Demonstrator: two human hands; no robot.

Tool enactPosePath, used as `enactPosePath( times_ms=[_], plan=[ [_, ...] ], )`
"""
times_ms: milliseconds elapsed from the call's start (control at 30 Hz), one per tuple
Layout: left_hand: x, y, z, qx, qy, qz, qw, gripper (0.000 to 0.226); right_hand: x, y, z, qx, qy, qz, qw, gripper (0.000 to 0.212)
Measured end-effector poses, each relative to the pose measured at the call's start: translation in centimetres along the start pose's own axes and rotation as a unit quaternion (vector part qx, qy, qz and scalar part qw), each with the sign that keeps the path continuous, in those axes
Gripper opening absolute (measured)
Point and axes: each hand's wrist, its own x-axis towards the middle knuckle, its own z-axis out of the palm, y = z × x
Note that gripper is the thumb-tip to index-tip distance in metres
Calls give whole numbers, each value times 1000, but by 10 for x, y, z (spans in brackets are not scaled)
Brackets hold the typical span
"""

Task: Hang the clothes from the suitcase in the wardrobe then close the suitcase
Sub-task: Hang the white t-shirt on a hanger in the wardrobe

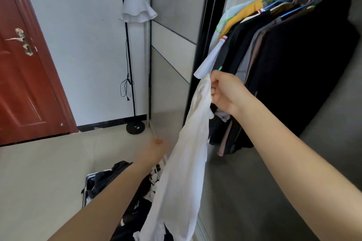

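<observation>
The fingers (pixel 213 86) of the right hand (pixel 223 92) are clenched round the bunched top of the white garment (pixel 188 162). It hangs limp below them, past the left hand (pixel 156 147) and over the open suitcase (pixel 87 182). I cannot tell whether the left fingers grip anything, as they curl away from the camera. The cloth looks thin, light and floppy, so I judge it will sag and twist wherever unsupported and is better held at collar or shoulders, just beside the present pinch, before going among the dark clothes (pixel 293 55) in the wardrobe (pixel 333 123) behind the fingers.
</observation>
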Motion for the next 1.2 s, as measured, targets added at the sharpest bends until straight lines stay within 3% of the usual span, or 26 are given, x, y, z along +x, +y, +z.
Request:
enactPosePath(
  times_ms=[133,267,333,400,467,533,567,700,767,833,867,933,967,1000,1067,1200],
  plan=[
    [8,26,-1,-64,21,85,994,9,-8,-24,-4,-11,-75,5,997,25],
    [17,29,-2,-55,-2,81,995,46,-13,-32,-1,-58,-98,-20,993,27],
    [16,22,0,-33,-64,62,995,70,-14,-32,0,-52,-99,-28,993,32],
    [12,13,6,-28,-143,50,988,79,-15,-31,0,-53,-102,-34,993,33],
    [13,2,13,2,-205,62,977,63,-18,-31,-1,-68,-106,-47,991,42],
    [20,-7,18,102,-239,91,961,36,-21,-33,-5,-74,-100,-68,990,46],
    [22,-11,20,141,-247,101,953,34,-22,-35,-9,-75,-94,-74,990,49],
    [30,-12,11,149,-203,118,961,17,-27,-46,-39,-162,-67,-90,980,54],
    [33,-4,2,84,-178,134,971,21,-33,-46,-55,-357,-93,-91,925,40],
    [31,12,-10,14,-195,129,972,21,-37,-38,-69,-557,-118,-48,820,25],
    [29,20,-16,-4,-210,122,970,21,-36,-30,-76,-628,-124,-17,768,32],
    [25,41,-26,-5,-247,113,962,21,-33,-15,-90,-703,-131,25,698,39],
    [25,50,-30,-1,-266,110,958,21,-33,-10,-94,-715,-124,21,688,34],
    [26,58,-32,3,-281,105,954,19,-33,-8,-99,-713,-110,7,693,28],
    [31,71,-35,18,-261,101,960,23,-34,-8,-109,-672,-67,-25,737,24],
    [50,95,-29,91,-99,141,981,18,-43,-14,-130,-573,11,-112,812,15]
  ],
)
